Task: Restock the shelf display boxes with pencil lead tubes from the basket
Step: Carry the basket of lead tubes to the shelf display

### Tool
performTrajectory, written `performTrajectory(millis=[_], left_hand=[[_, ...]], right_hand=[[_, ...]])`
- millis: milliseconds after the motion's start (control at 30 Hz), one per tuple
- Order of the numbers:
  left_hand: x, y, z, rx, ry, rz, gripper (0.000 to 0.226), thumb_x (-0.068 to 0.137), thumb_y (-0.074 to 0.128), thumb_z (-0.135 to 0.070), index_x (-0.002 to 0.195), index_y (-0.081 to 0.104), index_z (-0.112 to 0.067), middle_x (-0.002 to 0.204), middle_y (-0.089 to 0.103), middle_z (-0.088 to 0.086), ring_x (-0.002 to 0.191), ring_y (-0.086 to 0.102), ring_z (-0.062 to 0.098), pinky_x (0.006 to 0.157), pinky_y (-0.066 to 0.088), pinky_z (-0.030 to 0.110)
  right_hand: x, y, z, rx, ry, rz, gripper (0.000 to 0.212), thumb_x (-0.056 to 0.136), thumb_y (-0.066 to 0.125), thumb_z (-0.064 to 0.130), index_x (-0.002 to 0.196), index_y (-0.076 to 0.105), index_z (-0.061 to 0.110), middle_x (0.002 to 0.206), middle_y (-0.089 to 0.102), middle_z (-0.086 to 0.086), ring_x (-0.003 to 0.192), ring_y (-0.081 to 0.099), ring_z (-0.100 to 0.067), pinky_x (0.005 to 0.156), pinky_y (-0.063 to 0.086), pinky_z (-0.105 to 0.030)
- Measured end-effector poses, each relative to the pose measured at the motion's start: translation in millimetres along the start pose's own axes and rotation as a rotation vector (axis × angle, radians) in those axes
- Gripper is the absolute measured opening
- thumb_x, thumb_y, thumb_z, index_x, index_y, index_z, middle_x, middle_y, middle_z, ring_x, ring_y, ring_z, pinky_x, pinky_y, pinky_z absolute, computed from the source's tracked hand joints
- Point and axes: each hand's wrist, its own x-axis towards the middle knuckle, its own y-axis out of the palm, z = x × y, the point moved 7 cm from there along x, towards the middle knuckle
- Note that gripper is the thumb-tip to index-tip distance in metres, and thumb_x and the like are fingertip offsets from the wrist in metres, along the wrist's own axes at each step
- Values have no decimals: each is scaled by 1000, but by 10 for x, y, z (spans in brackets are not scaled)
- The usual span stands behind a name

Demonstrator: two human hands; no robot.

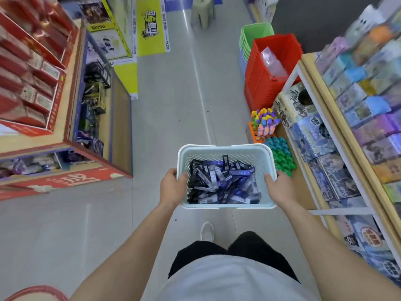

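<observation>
I carry a pale blue perforated basket (225, 151) in front of me over the aisle floor. Inside lies a loose pile of several pencil lead tubes (223, 183), black, blue and clear. My left hand (172, 187) grips the basket's left rim, thumb inside. My right hand (280, 187) grips the right rim the same way. No lead tube display boxes can be made out on the blurred shelves.
A shelf unit with red boxes (32, 83) stands to the left. On the right is a shelf of card packs (358, 105). Stacked red baskets (271, 68), green baskets (253, 35) and colourful toys (264, 124) stand on the floor ahead right. The grey aisle floor (184, 94) runs forward.
</observation>
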Motion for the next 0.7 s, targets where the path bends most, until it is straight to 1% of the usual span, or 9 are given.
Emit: performTrajectory(millis=[100,200,267,367,433,500,567,633,700], left_hand=[[647,-45,-439,14,19,-6,23,96,58,-30,105,64,-10,88,70,5,80,65,26,75,54,39],[1254,-29,-783,10,16,-9,24,96,58,-30,106,64,-10,84,69,5,77,65,26,74,55,41],[1721,6,-1020,11,12,-21,22,96,57,-28,105,64,-9,81,68,5,74,64,26,70,54,39],[2395,37,-1446,18,5,-39,20,97,58,-26,103,64,-8,78,66,3,67,60,20,57,45,31],[2790,22,-1768,23,-14,-53,21,98,58,-27,102,64,-8,76,64,3,63,58,17,52,39,28],[3162,-19,-2079,12,-30,-67,23,99,58,-28,102,65,-7,75,65,5,61,57,18,51,40,28],[3564,-61,-2387,-6,-43,-79,22,99,58,-28,101,65,-7,76,67,8,60,58,20,51,44,29],[3955,-89,-2672,-28,-39,-98,22,99,58,-28,102,65,-7,78,67,9,59,57,20,52,44,30],[4363,-104,-2915,-49,-35,-112,20,99,58,-27,102,65,-8,78,67,5,63,58,18,54,43,30]], right_hand=[[551,-30,536,-38,-23,-18,33,101,54,30,114,60,0,105,66,-17,95,61,-38,72,38,-32],[1124,-2,963,-39,-32,-23,32,100,55,29,113,60,0,105,67,-20,94,62,-39,71,39,-33],[1591,45,1261,-15,-38,-15,33,99,56,28,117,60,0,109,67,-21,98,62,-40,73,40,-34],[2299,68,1759,18,-67,-9,35,99,57,26,123,60,1,115,66,-19,106,61,-40,80,43,-34],[2750,32,2128,31,-71,21,31,99,57,25,120,61,2,111,66,-17,104,61,-38,78,41,-32],[3173,-26,2501,19,-77,26,28,98,57,26,112,62,2,107,67,-18,99,61,-37,76,43,-35],[3618,-74,2918,1,-94,29,27,97,58,27,107,63,2,106,68,-21,97,61,-39,78,48,-40],[4030,-97,3315,-1,-109,37,27,97,58,26,107,63,1,107,68,-22,99,62,-40,79,46,-39],[4437,-81,3670,-12,-133,46,27,97,59,24,107,64,1,106,69,-22,101,62,-41,77,41,-36]])
